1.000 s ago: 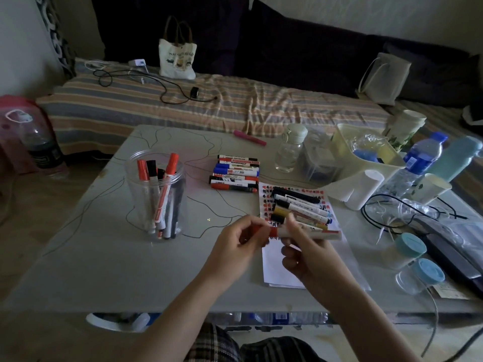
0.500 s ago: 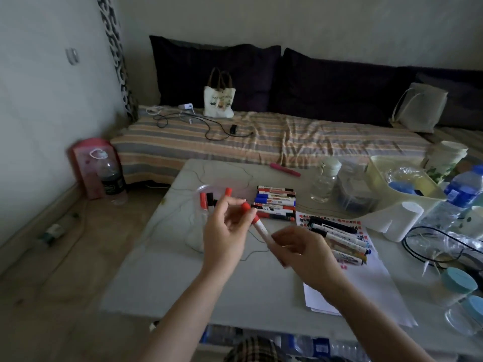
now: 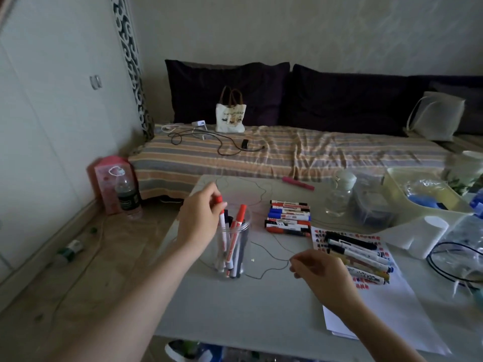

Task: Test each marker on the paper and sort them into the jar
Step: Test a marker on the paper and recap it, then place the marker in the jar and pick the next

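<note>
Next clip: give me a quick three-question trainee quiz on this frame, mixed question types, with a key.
1. True or false: the left hand holds a red-capped marker at the clear jar.
2. Multiple choice: the loose markers near the right hand lie on
A. the striped bedding
B. the paper
C. the yellow tray
3. Fill in: the right hand holds ____.

Key:
1. True. The fingers pinch the marker's capped end, and its lower end is inside the jar among other markers.
2. B. They lie on the paper, over rows of red test marks.
3. Nothing. Its fingers are loosely curled above the table.
</note>
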### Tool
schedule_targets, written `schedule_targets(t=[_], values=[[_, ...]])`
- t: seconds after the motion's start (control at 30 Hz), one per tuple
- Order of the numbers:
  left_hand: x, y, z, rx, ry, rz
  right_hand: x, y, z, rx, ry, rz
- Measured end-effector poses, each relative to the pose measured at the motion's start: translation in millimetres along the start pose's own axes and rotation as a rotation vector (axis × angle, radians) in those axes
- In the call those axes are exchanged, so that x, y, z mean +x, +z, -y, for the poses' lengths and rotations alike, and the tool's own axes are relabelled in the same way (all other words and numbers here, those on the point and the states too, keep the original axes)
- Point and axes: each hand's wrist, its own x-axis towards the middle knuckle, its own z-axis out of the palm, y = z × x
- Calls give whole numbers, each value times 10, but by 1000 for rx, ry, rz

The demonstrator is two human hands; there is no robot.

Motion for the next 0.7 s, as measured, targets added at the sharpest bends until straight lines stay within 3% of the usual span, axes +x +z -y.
schedule_targets(t=[0.2, 0.3, 0.37, 0.43, 0.53, 0.7], values=[[40, 109, -61, 392, 132, 182, 124, -187, -240, -137, 20, 13], [-12, 308, -347, 259, 391, 113, 252, -279, -378, -234, 18, -1], [-183, 606, -545, 98, 480, 153, 347, -325, -473, -274, 50, -14], [-423, 996, -545, -3, 445, 280, 442, -349, -593, -298, 74, -22], [-767, 1511, -185, 41, 349, 424, 559, -371, -750, -419, 50, -1], [-1026, 1931, 208, 29, 217, 415, 879, -274, -961, -604, -147, 32]])
